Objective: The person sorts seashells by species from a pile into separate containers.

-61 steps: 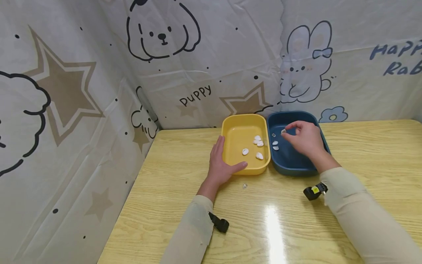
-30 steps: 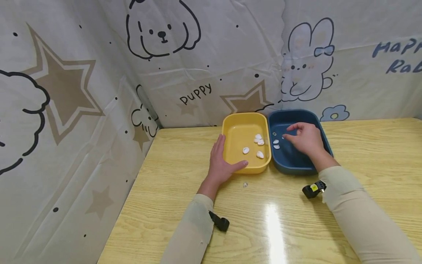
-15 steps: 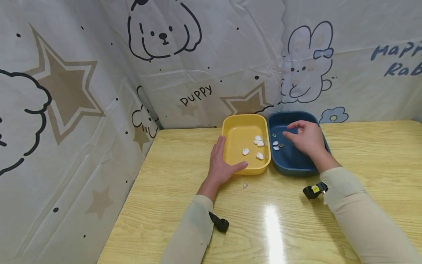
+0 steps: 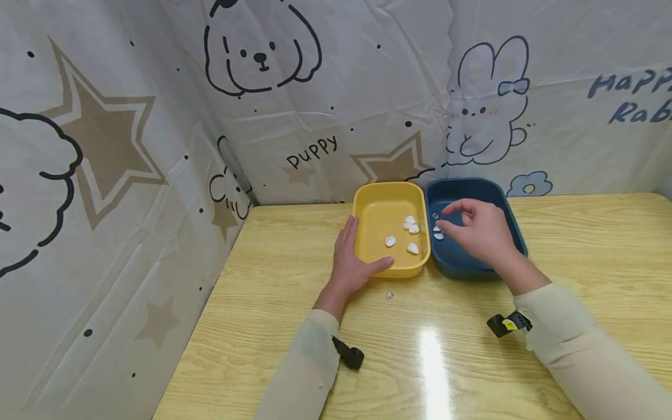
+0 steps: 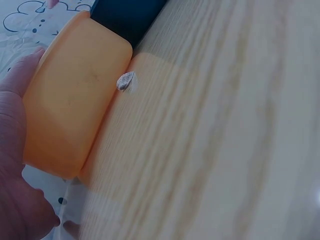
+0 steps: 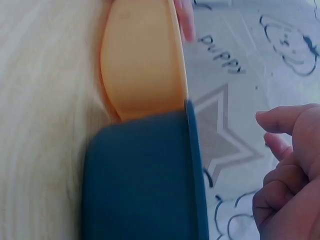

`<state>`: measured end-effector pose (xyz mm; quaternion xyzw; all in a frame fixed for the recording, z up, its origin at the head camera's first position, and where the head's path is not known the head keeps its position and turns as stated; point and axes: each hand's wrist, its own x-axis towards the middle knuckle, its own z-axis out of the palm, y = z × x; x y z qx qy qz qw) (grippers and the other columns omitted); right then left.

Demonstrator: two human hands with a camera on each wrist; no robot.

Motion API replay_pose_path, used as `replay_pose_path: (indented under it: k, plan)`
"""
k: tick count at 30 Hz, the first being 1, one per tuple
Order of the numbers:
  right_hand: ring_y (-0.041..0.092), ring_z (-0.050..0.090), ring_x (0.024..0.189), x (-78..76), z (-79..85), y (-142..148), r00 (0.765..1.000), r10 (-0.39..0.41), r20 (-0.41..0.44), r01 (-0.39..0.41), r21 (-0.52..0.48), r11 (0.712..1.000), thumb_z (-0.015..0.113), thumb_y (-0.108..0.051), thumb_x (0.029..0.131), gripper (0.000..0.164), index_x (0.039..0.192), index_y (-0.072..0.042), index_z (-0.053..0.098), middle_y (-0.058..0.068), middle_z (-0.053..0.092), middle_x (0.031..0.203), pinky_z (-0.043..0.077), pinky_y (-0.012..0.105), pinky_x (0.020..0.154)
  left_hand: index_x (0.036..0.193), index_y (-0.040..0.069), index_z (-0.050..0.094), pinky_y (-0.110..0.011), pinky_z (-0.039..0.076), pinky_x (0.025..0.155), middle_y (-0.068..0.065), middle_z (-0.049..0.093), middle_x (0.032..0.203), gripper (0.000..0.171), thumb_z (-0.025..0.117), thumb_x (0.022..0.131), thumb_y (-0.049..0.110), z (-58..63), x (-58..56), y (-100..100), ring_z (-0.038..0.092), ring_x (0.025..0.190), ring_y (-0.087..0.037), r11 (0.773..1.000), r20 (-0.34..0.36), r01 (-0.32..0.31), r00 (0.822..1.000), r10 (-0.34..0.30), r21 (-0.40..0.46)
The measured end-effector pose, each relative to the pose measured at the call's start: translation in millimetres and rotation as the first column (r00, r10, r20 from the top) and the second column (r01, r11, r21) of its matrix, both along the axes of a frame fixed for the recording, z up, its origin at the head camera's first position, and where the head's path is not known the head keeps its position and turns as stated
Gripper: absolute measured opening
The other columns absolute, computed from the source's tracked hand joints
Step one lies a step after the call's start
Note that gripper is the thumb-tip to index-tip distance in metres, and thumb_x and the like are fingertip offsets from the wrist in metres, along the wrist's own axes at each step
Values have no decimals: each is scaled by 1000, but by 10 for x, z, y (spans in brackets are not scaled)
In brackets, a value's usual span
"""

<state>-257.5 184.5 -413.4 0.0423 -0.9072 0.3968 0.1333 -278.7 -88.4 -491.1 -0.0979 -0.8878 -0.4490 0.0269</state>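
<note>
My left hand [image 4: 350,262] rests against the yellow tray [image 4: 375,216], its fingers straight along the left side and its thumb over the front rim. Several white shells [image 4: 413,248] lie inside that tray. Over the blue tray [image 4: 457,259] hovers my right hand [image 4: 480,232], thumb and index finger apart with nothing visible between them. Below its fingertips are two white shells [image 4: 438,236] and a small dark-rimmed piece [image 4: 435,216]. The right wrist view shows the same gap between thumb and index finger [image 6: 282,120].
Both trays stand side by side on a wood-grain table [image 4: 294,233], close to a printed cloth [image 4: 325,70] at the back. A single small shell [image 5: 126,81] lies on the table in front of the yellow tray.
My right hand has let go of a small shell, which landed beside the white ones in the blue tray. The hand has then shifted left and slightly nearer. My left hand stays put.
</note>
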Motion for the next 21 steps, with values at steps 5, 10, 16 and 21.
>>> replay_pose_path:
  k: [5,10,16,21]
  plan:
    - [21,38,44,186,17,-89,998,64,-21,-63,35,997,77,-33,89,26,101,-10,72,1,38,54,28,31,43,162,25,14,-45,15,118,14,8,165,120,85,70,57,2,4,-4,8,150,-21,1000,0,-1,1000,1,-3]
    - [19,37,47,346,7,-169,991,130,-19,-129,49,990,80,-30,87,24,97,-10,72,-2,37,54,28,31,46,162,27,14,-45,15,118,14,7,165,120,85,70,58,-3,7,-7,7,150,-20,1000,7,-8,1000,8,-3]
    - [16,36,49,510,-64,-292,979,202,-24,-202,28,979,83,-22,84,18,93,-10,73,-5,35,54,28,31,49,162,26,14,-46,15,118,15,7,165,121,85,70,58,-9,6,-4,7,150,-20,1000,1,-8,1000,8,3]
    - [13,33,50,617,-192,-403,964,264,-23,-264,6,965,85,-19,81,17,89,-14,72,-8,32,54,29,30,50,162,23,15,-46,15,118,13,8,165,121,85,70,58,-21,-3,0,8,150,-22,1000,-18,-3,1000,3,-6]
